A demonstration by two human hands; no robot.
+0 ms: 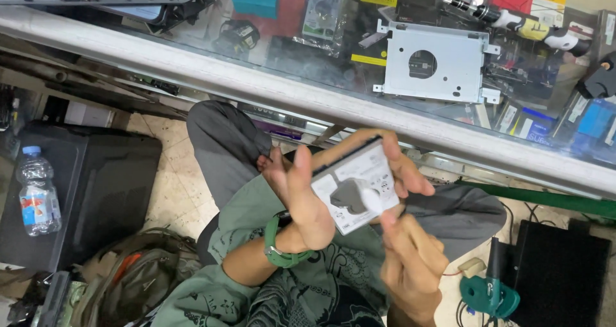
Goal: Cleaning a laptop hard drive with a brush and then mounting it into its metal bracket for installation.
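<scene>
My left hand (301, 202), with a green watch on its wrist, grips a small flat hard drive (353, 186) over my lap. The thumb lies along the drive's left edge and the fingers wrap its far side. The drive's white-labelled face is tilted toward me. My right hand (410, 263) is just below the drive. It pinches a small white rounded object (371, 199) against the label. That object is blurred and I cannot tell what it is.
A glass counter (269, 83) runs across the top, bearing a grey metal drive bracket (443, 77) and a black-and-white screwdriver (513, 19). On the floor are a water bottle (37, 192) on a black case (102, 186), a backpack (138, 276), a green tool (487, 295) and a black box (564, 276).
</scene>
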